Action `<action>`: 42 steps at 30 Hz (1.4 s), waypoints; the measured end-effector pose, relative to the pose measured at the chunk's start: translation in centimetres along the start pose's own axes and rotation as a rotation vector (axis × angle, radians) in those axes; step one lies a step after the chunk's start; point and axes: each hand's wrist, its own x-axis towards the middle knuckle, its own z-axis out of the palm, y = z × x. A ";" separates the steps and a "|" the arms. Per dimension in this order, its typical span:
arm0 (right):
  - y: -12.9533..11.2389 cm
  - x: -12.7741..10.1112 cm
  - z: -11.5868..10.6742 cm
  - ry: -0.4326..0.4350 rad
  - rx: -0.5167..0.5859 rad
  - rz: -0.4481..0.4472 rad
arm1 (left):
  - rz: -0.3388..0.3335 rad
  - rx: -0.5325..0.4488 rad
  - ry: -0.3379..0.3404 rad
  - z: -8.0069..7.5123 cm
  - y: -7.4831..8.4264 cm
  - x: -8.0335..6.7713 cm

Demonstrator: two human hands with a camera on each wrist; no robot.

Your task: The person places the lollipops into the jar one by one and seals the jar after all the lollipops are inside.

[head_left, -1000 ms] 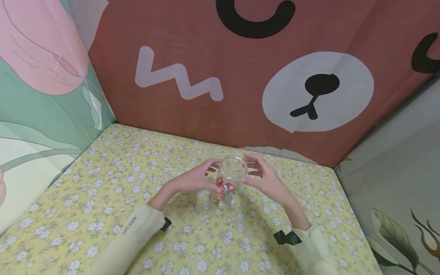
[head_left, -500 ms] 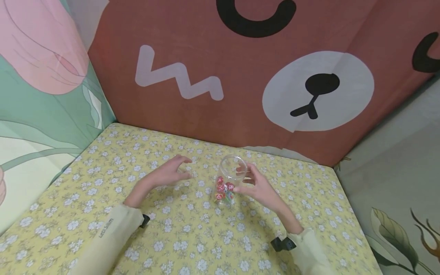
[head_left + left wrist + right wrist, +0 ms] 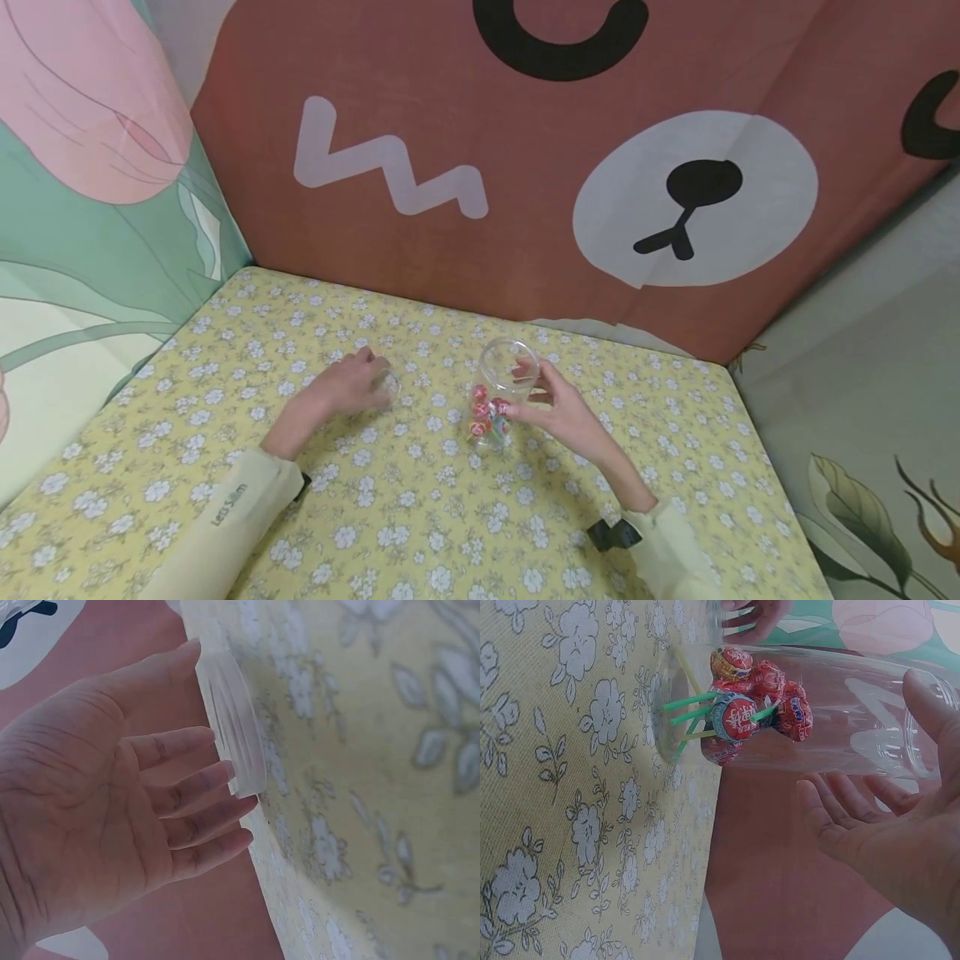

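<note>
A clear jar [image 3: 491, 379] stands upright on the table with its mouth uncovered. Several lollipops [image 3: 739, 712] in red wrappers lie in its lower part, their green and yellow sticks towards the bottom. My right hand [image 3: 558, 408] holds the jar's right side, thumb in front and fingers behind, near the rim in the right wrist view. To the left, my left hand [image 3: 341, 385] reaches over a clear round lid [image 3: 238, 724] lying flat on the table. Its fingers are extended, with fingertips [image 3: 225, 772] right at the lid's edge.
The table [image 3: 450, 517] has a yellow flowered cover. A reddish-brown printed backdrop [image 3: 450, 258] rises at its far edge. Printed cloth [image 3: 97, 250] hangs on the left, and grey cloth [image 3: 885, 367] on the right.
My left hand has left the jar and moved left, turning down over the lid. My right hand has lowered slightly along the jar. The jar stays in place.
</note>
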 end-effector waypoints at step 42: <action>0.1 -0.2 0.1 -0.005 -0.022 0.021 | 0.180 -0.196 0.345 -0.1 2.8 1.4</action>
